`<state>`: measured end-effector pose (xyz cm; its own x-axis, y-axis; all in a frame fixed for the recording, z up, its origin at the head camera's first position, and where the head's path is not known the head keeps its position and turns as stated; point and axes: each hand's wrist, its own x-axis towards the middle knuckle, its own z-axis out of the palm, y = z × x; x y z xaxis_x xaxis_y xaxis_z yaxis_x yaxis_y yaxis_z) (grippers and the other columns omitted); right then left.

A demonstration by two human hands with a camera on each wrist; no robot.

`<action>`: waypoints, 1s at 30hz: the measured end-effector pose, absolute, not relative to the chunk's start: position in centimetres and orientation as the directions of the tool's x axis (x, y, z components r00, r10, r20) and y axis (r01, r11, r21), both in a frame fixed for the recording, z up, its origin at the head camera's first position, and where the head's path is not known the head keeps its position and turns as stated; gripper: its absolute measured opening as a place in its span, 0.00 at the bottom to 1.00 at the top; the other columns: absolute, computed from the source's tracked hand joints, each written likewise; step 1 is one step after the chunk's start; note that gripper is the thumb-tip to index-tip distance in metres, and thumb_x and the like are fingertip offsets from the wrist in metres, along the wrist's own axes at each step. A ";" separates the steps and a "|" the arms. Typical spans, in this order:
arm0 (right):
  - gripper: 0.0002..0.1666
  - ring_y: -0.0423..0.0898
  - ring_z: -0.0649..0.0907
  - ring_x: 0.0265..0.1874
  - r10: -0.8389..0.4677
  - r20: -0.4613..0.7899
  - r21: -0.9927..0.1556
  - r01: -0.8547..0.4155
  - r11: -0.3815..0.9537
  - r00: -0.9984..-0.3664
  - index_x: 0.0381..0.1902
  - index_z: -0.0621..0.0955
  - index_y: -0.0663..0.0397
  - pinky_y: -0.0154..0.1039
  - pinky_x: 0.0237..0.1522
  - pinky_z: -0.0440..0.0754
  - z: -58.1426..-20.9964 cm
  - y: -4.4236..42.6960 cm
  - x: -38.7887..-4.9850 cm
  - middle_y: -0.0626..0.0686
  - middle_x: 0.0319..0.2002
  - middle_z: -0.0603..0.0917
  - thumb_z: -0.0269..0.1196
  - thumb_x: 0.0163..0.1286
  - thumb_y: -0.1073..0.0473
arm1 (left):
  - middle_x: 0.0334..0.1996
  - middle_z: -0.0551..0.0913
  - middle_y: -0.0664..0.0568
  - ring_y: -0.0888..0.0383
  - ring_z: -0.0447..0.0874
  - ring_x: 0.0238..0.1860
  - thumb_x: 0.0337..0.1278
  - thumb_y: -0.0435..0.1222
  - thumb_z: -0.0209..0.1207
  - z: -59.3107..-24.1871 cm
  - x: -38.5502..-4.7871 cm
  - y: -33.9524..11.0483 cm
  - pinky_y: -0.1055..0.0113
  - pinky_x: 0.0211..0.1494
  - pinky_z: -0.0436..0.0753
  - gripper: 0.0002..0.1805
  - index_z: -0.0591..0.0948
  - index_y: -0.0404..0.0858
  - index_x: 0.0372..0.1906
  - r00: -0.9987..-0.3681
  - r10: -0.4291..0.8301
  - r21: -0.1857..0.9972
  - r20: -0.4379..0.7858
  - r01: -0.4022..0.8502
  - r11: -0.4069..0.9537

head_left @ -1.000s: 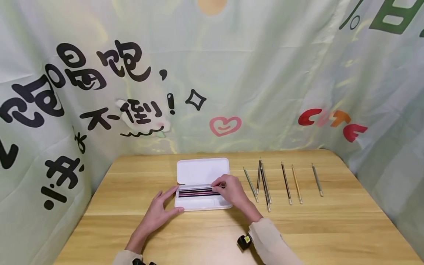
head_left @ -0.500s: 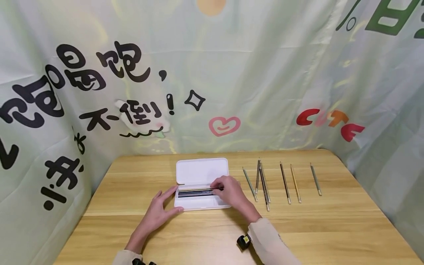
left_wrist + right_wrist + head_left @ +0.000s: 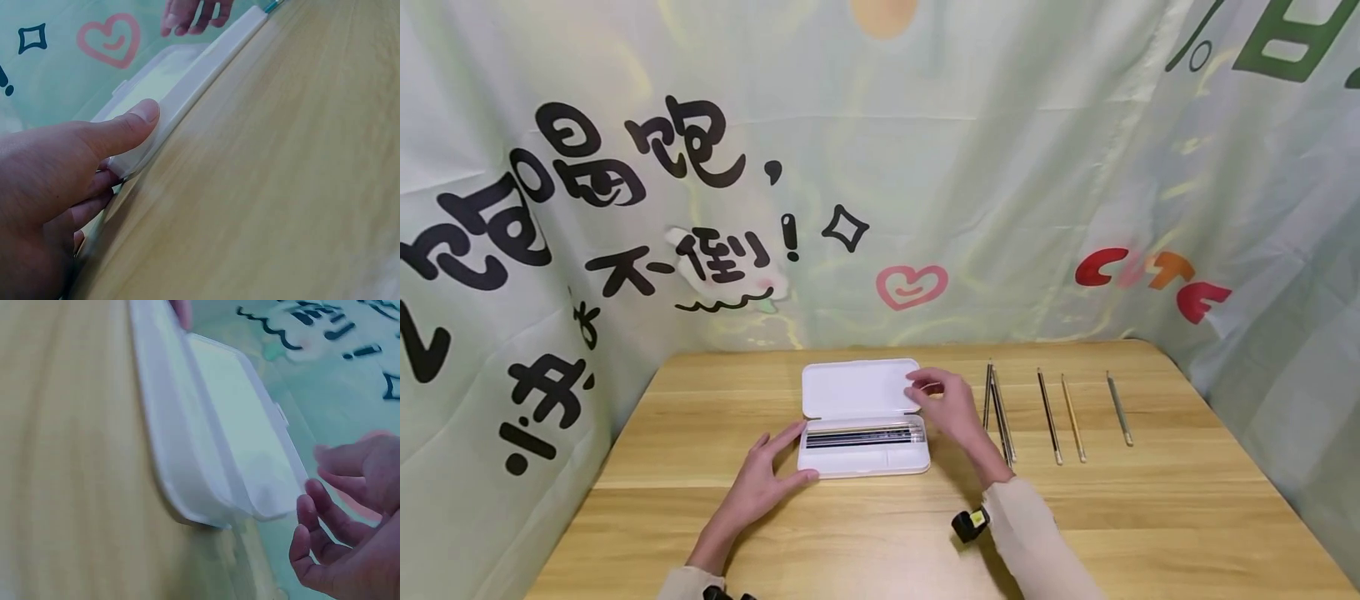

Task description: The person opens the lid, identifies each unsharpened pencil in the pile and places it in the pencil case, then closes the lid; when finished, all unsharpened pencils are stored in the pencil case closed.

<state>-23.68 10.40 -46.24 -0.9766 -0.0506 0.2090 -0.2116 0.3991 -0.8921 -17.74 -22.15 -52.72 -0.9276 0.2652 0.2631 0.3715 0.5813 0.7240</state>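
A white pencil case (image 3: 850, 464) lies on the table with its lid (image 3: 853, 387) folded back. Several dark pencils (image 3: 859, 436) lie side by side in its rear compartment. My left hand (image 3: 760, 479) holds the case's left end, thumb along the front wall and fingers at the left side, as the left wrist view also shows. Beside the lid's right edge is my right hand (image 3: 951, 408), fingers loosely bent with nothing between them. In the right wrist view its fingertips (image 3: 306, 503) are close to the lid's corner; whether they touch cannot be told.
Right of the case lie several loose pencils: a dark group (image 3: 998, 408) partly behind my right hand, a black one (image 3: 1049, 417), a yellow one (image 3: 1073, 418) and a grey-green one (image 3: 1119, 408). A printed curtain (image 3: 1000, 167) hangs behind the table (image 3: 865, 542).
The right hand has let go of a pencil in the case and moved up and right to the lid's edge. My left hand keeps its place on the case.
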 end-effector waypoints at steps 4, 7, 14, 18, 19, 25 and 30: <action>0.13 0.54 0.85 0.45 0.051 0.185 -0.923 -0.155 0.352 -0.981 0.51 0.87 0.60 0.33 0.39 0.83 -46.3 11.3 -25.4 0.58 0.43 0.86 0.68 0.71 0.62 | 0.71 0.73 0.43 0.40 0.71 0.70 0.52 0.50 0.76 -52.7 -17.8 -22.0 0.34 0.78 0.48 0.46 0.72 0.40 0.75 -0.927 0.269 0.724 0.263 0.374 0.580; 0.13 0.56 0.85 0.44 0.088 0.156 -0.941 -0.121 0.316 -0.984 0.51 0.87 0.62 0.39 0.40 0.86 -46.7 11.5 -26.5 0.60 0.44 0.86 0.67 0.73 0.60 | 0.71 0.73 0.43 0.39 0.70 0.71 0.52 0.50 0.76 -52.6 -17.8 -22.1 0.34 0.78 0.48 0.46 0.72 0.40 0.75 -0.930 0.263 0.731 0.256 0.364 0.578; 0.14 0.61 0.85 0.42 0.093 0.014 -0.986 0.002 0.169 -0.996 0.51 0.86 0.68 0.51 0.43 0.88 -47.2 11.5 -28.0 0.61 0.41 0.86 0.63 0.75 0.62 | 0.71 0.73 0.43 0.39 0.71 0.71 0.52 0.49 0.76 -52.8 -17.7 -22.2 0.32 0.77 0.48 0.45 0.72 0.40 0.75 -0.926 0.269 0.728 0.264 0.375 0.575; 0.14 0.59 0.86 0.42 0.079 -0.045 -0.993 0.054 0.106 -0.996 0.50 0.85 0.70 0.48 0.42 0.88 -47.5 11.7 -28.2 0.59 0.39 0.86 0.62 0.76 0.63 | 0.71 0.74 0.45 0.38 0.70 0.71 0.53 0.50 0.76 -52.8 -17.9 -22.1 0.31 0.77 0.48 0.46 0.71 0.42 0.75 -0.930 0.271 0.731 0.248 0.363 0.578; 0.14 0.59 0.85 0.42 0.074 -0.049 -0.994 0.056 0.097 -0.996 0.50 0.85 0.70 0.48 0.43 0.87 -47.5 11.8 -28.2 0.59 0.39 0.86 0.62 0.77 0.62 | 0.71 0.74 0.45 0.36 0.69 0.71 0.52 0.50 0.76 -52.7 -17.9 -22.0 0.30 0.77 0.49 0.46 0.71 0.43 0.75 -0.933 0.265 0.734 0.243 0.356 0.579; 0.14 0.55 0.85 0.42 0.034 -0.032 -0.997 0.034 0.069 -0.999 0.51 0.84 0.68 0.55 0.48 0.87 -46.8 12.1 -27.5 0.59 0.41 0.85 0.61 0.78 0.62 | 0.72 0.73 0.45 0.22 0.55 0.73 0.51 0.53 0.76 -52.4 -17.8 -21.8 0.22 0.70 0.52 0.46 0.72 0.46 0.75 -0.960 0.213 0.752 0.184 0.277 0.598; 0.14 0.51 0.85 0.43 -0.048 -0.005 -0.999 0.003 0.047 -0.999 0.52 0.82 0.69 0.57 0.50 0.87 -46.1 12.5 -26.0 0.62 0.45 0.85 0.60 0.78 0.62 | 0.73 0.72 0.46 0.20 0.50 0.74 0.49 0.53 0.77 -52.5 -17.5 -21.9 0.19 0.67 0.53 0.46 0.73 0.49 0.75 -0.973 0.182 0.769 0.144 0.226 0.598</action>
